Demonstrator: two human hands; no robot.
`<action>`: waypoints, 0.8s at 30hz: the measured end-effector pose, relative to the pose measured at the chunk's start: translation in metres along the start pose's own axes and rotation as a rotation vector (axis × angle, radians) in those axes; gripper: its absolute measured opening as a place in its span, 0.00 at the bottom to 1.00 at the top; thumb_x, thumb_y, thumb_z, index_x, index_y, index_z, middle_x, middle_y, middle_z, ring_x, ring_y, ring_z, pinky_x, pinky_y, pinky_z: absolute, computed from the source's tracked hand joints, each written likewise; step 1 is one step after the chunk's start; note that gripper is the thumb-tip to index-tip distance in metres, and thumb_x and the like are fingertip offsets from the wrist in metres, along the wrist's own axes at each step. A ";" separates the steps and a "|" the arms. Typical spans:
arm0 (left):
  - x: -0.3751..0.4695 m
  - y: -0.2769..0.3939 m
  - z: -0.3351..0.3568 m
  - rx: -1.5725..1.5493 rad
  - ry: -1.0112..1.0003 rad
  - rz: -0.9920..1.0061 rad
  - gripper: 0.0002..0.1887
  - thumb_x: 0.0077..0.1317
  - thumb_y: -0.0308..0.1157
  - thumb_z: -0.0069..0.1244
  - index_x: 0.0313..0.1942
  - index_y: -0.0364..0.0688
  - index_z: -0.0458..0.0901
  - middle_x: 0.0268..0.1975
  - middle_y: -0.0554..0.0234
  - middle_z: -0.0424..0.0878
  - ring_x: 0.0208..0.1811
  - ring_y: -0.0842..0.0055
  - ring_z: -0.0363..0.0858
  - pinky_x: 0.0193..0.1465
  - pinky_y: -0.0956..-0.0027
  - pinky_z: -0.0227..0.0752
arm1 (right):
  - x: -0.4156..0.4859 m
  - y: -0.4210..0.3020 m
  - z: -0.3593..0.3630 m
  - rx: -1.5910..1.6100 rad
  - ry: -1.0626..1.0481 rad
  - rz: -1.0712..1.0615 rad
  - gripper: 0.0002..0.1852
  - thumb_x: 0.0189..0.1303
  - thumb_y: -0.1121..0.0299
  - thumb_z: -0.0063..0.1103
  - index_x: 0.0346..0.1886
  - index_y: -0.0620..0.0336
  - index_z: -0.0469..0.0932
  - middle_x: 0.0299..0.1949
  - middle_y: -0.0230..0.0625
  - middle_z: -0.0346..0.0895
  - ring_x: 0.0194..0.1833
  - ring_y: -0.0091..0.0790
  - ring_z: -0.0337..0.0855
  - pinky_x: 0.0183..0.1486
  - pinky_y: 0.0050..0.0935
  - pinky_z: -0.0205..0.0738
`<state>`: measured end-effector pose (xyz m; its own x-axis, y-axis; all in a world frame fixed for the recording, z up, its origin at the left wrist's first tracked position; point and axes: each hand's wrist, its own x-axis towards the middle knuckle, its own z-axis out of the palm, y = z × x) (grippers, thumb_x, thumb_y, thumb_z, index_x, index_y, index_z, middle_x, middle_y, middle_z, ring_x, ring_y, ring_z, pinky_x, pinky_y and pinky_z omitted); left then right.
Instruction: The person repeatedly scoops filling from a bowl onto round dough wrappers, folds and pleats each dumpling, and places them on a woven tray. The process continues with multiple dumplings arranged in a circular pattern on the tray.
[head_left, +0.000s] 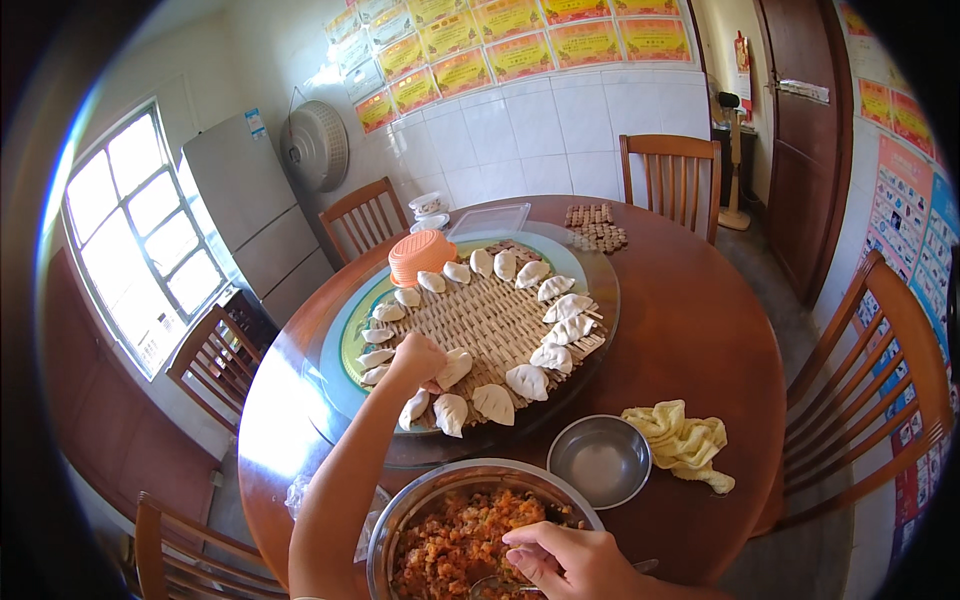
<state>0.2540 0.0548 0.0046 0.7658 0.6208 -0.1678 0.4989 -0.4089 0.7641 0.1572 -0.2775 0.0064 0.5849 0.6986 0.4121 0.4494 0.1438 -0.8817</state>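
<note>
My left hand (420, 363) reaches over the woven tray (480, 322) and grips a folded dumpling (454, 368) by its edge, near the tray's lower left part. Several white dumplings (493, 404) lie in a ring round the tray's edge. Low in the picture, my right hand (562, 555) hovers over a metal bowl (390, 517) of orange chopped filling (457, 532), its thumb and fingertips apart with nothing seen between them. A metal spoon (491, 585) rests in the filling, partly hidden by this hand.
A small metal bowl (598, 461) and a crumpled yellow cloth (679, 442) sit right of the filling bowl. An orange plastic basket (418, 255) stands at the tray's far left. Coaster-like mats (596, 226) lie farther back on the round wooden table (697, 315). Wooden chairs (885, 390) surround it.
</note>
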 end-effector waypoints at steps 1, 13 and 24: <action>0.000 0.000 0.000 0.049 0.026 -0.002 0.06 0.53 0.24 0.51 0.25 0.28 0.78 0.22 0.51 0.78 0.20 0.66 0.81 0.18 0.66 0.79 | 0.000 0.000 0.000 0.003 0.002 -0.002 0.05 0.58 0.74 0.56 0.37 0.62 0.74 0.23 0.40 0.74 0.22 0.34 0.75 0.25 0.30 0.69; -0.007 0.005 -0.005 0.642 0.169 0.303 0.09 0.50 0.28 0.50 0.26 0.29 0.80 0.29 0.38 0.80 0.35 0.51 0.80 0.38 0.58 0.75 | 0.002 0.001 0.001 -0.052 0.012 -0.010 0.06 0.59 0.73 0.56 0.37 0.63 0.74 0.23 0.41 0.75 0.21 0.34 0.75 0.24 0.29 0.68; -0.162 -0.041 -0.103 0.616 0.272 0.545 0.12 0.51 0.29 0.58 0.37 0.37 0.81 0.39 0.53 0.80 0.42 0.62 0.77 0.47 0.63 0.70 | 0.001 0.003 -0.001 -0.100 0.079 -0.096 0.07 0.60 0.71 0.55 0.39 0.62 0.76 0.26 0.38 0.79 0.24 0.30 0.80 0.26 0.24 0.71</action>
<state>0.0677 0.0402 0.0651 0.8778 0.3393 0.3381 0.2820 -0.9366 0.2079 0.1602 -0.2770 0.0044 0.5854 0.6274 0.5135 0.5683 0.1342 -0.8118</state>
